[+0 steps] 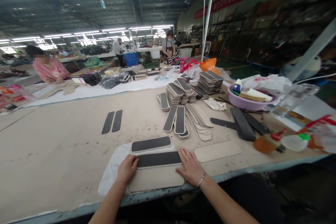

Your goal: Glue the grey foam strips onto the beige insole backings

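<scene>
In front of me lies a long rounded panel with a dark grey centre and pale border [159, 160]. Its left end is between the thumb and fingers of my left hand [127, 168]. My right hand [191, 168] lies flat on its right end, fingers stretched out. Just below it is a plain beige panel [156, 179], partly under my right thumb. Behind sits another dark-centred panel [151, 144], parallel to the first. A white sheet [110, 171] shows beneath these pieces on the left. To the right rests a second beige panel [217, 151].
Stacks of panels [181, 91] and fanned beige pieces [198, 122] stand beyond. Two dark strips [112, 121] lie left. On the right are a hammer-like black tool [242, 124], a glue bottle [267, 142] and a purple basin [252, 102]. Co-workers stand behind.
</scene>
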The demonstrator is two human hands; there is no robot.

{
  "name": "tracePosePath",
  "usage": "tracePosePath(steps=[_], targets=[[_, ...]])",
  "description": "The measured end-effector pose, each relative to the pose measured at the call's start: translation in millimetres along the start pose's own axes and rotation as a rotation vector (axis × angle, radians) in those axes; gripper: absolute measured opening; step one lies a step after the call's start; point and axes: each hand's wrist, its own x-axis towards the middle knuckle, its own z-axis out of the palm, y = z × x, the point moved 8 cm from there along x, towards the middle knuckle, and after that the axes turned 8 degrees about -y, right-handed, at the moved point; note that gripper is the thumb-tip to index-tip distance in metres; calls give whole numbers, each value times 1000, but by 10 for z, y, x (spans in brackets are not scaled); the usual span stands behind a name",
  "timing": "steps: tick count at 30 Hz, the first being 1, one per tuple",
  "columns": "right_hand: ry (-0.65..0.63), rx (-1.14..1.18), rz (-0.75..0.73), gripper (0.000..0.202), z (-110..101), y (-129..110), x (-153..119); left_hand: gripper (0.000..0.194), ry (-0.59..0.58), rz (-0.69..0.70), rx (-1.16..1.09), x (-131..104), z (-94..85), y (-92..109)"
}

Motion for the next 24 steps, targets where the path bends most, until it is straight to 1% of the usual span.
tracePosePath(steps=[2, 7, 10, 13, 15, 17, 19, 22, 24], targets=[[28, -21, -2, 79, 14, 61, -44, 19, -19, -39, 20, 28, -18, 8], [74, -12, -18, 79, 33, 39, -39, 12, -102, -154, 71, 174, -59, 39], [99, 15, -27, 78, 11, 39, -49, 7, -114, -212, 70, 260, -99, 66], [137, 77, -49, 78, -20, 53, -81, 8, -116, -247, 16, 283, -136, 98], [205, 179, -69, 76, -67, 82, -107, 6, -111, -235, -57, 251, -167, 152], [303, 337, -70, 72, -129, 156, -133, 1, -98, -192, -153, 183, -210, 243], [388, 469, -40, 68, -174, 262, -148, 11, -77, -138, -250, 92, -262, 351], [454, 550, 28, 64, -205, 393, -143, 23, -13, -48, -536, -39, -332, 482], [487, 601, 78, 54, -222, 459, -138, 27, 43, -12, -763, -98, -348, 498]])
